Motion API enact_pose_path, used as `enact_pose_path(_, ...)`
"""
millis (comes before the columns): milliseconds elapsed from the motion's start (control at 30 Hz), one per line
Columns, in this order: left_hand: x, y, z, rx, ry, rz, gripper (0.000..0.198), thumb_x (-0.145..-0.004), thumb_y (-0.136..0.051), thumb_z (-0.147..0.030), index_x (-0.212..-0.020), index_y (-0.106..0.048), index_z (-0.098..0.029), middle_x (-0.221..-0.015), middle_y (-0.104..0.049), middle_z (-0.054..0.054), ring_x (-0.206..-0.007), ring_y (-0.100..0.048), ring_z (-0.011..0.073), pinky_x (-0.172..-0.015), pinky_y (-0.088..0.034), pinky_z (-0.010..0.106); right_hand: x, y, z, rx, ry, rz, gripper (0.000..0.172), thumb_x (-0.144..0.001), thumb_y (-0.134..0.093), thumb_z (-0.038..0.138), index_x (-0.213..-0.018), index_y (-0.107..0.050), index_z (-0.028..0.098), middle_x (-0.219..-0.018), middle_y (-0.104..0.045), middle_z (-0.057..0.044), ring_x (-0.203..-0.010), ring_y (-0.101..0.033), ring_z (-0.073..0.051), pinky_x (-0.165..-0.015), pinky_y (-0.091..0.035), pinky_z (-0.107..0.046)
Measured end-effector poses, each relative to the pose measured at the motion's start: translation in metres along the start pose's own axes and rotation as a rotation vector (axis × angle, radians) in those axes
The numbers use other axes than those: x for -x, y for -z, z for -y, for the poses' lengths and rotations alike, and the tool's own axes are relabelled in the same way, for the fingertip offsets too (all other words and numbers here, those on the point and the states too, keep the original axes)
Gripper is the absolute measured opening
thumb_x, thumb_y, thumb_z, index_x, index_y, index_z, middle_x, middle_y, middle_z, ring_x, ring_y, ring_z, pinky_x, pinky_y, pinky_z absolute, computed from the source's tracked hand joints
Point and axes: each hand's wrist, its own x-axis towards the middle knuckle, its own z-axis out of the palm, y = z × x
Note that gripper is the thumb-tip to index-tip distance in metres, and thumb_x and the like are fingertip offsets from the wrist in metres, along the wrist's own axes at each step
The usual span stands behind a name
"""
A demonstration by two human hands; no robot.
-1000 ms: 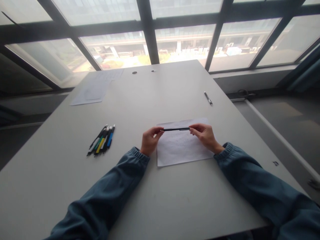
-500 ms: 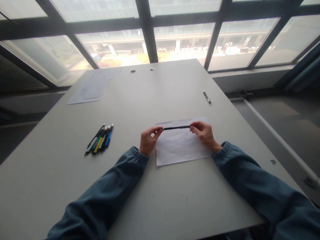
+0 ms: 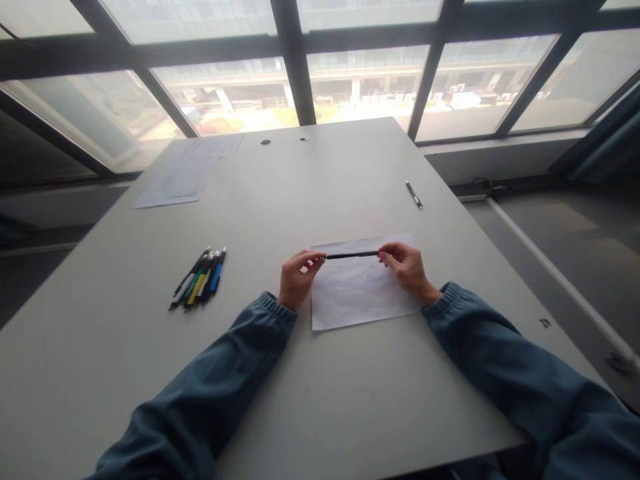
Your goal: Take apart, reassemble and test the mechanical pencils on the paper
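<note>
A slim black pen (image 3: 351, 255) is stretched level between my two hands, above a sheet of white paper (image 3: 363, 300) with faint marks on it. My left hand (image 3: 299, 277) pinches one end between thumb and fingers. The other end sits in the pinch of my right hand (image 3: 406, 267). Left of my left hand lies a bunch of several pens (image 3: 200, 280) with black, white, green, yellow and blue barrels. Another pen (image 3: 414, 195), dark with a light part, rests alone beyond my right hand.
The white table (image 3: 280, 400) reaches to a large framed window. Some paper sheets (image 3: 175, 180) lie at its far left. Two round holes (image 3: 265, 143) are near the far edge. A small dark mark (image 3: 545, 323) shows near the right edge.
</note>
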Motion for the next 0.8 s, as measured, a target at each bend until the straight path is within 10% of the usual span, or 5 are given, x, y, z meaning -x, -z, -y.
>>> enact_pose_path(800,-0.0006,-0.0002,0.0012,-0.016,0.007,0.012,0.018,-0.087,-0.072,-0.035,-0.097,-0.079,-0.022,-0.093,-0.074,0.006,-0.082,-0.067,0.0160,-0.067,-0.052,0.026,0.0000,-0.0008,-0.0016,0.025,0.010,-0.011,0.029,-0.080,-0.076,0.046,-0.087,-0.072,0.018,-0.076,-0.071,-0.004,-0.066,-0.064,-0.017,-0.064,-0.055,-0.032)
